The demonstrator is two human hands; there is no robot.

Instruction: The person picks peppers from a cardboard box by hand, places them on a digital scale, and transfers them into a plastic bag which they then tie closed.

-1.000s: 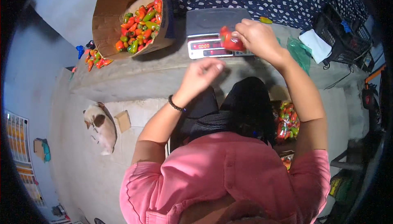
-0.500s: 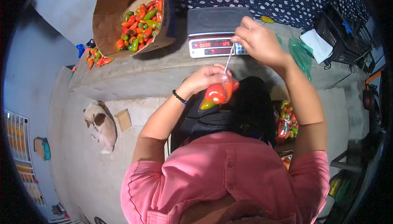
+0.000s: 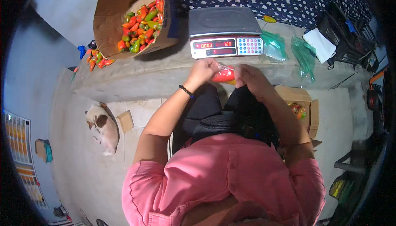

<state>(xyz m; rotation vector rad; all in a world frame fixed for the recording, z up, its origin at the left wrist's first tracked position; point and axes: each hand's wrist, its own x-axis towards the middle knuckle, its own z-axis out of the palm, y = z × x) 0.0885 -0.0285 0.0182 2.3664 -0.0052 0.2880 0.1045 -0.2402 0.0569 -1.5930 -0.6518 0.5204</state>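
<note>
Above my lap hangs a small clear plastic bag of red peppers (image 3: 224,74), some yellow at its lower edge. My left hand (image 3: 205,70) pinches the bag's gathered top from the left, with a beaded bracelet on that wrist. My right hand (image 3: 250,79) grips the bag's right side, its fingers closed and in shade. Just beyond my hands a digital scale (image 3: 225,21) with a lit red display stands on the concrete ledge (image 3: 165,70). Its tray bears nothing.
Left of the scale a tipped cardboard box (image 3: 110,17) holds red and green peppers (image 3: 142,28). Green plastic bags (image 3: 304,56), a white cloth (image 3: 319,45) and a black crate (image 3: 346,36) lie right. An open carton (image 3: 293,96) and a white-and-brown dog (image 3: 103,127) are on the floor.
My right hand has come down from beside the scale's keypad to the bag. My left hand has risen slightly, and the stretched-up bag top is now drawn between both hands.
</note>
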